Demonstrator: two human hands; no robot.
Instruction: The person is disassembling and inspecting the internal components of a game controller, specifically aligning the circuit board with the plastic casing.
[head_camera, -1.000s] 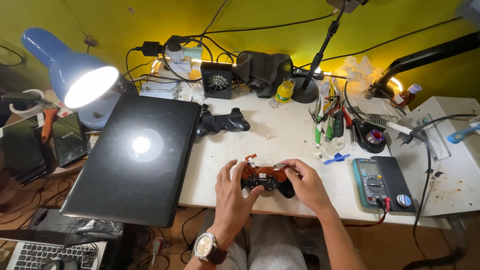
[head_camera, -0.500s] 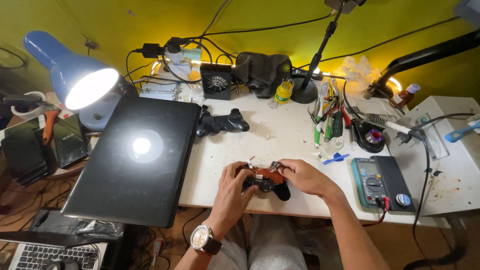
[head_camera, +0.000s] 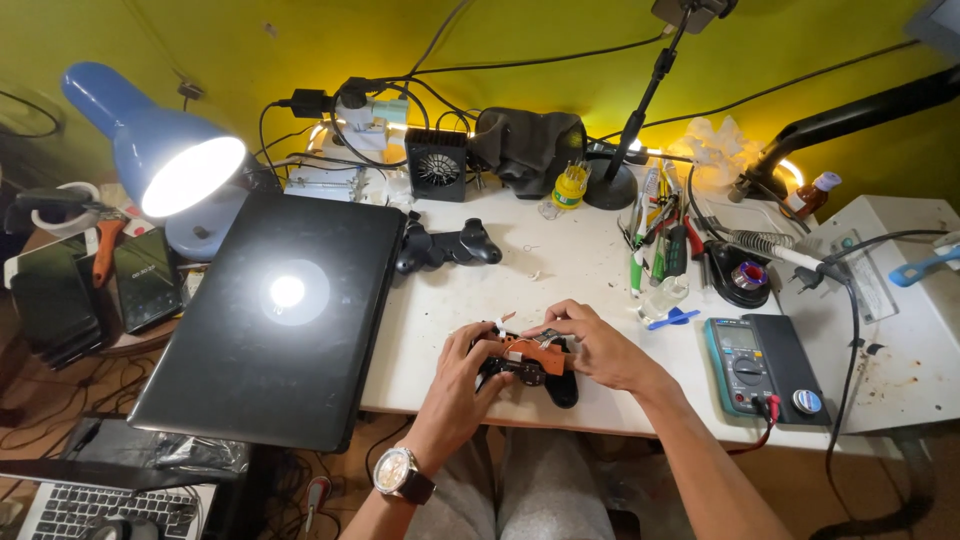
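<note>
Orange plastic and a brown circuit board show on top of an opened black game controller (head_camera: 530, 370), which lies at the near edge of the white worktop (head_camera: 560, 270), straight in front of the person. The controller's shell is matte black with rounded grips; thin wires and a small white connector stick up from its left side.

The left hand (head_camera: 462, 375) curls around the controller's left grip, fingers bent and closed on the shell, thumb pressed near the board. A round metal watch with a dark strap (head_camera: 398, 474) sits on that wrist. The right hand (head_camera: 595, 345) lies over the controller's right half, fingers half-closed, with the fingertips (head_camera: 535, 332) pinching at the top of the orange part; whether they hold a small piece there is too small to tell.

Farther back on the worktop rests a second black controller (head_camera: 447, 246), whole and glossy, well apart from the hands. Left of it lies a closed dark laptop (head_camera: 270, 320), its smooth lid reflecting the bulb of a blue desk lamp (head_camera: 160, 160). To the right of the hands sits a teal-edged multimeter (head_camera: 745, 365) with a round dial, beside a flat black case. A small square black fan (head_camera: 436, 164) stands against the yellow wall.
</note>
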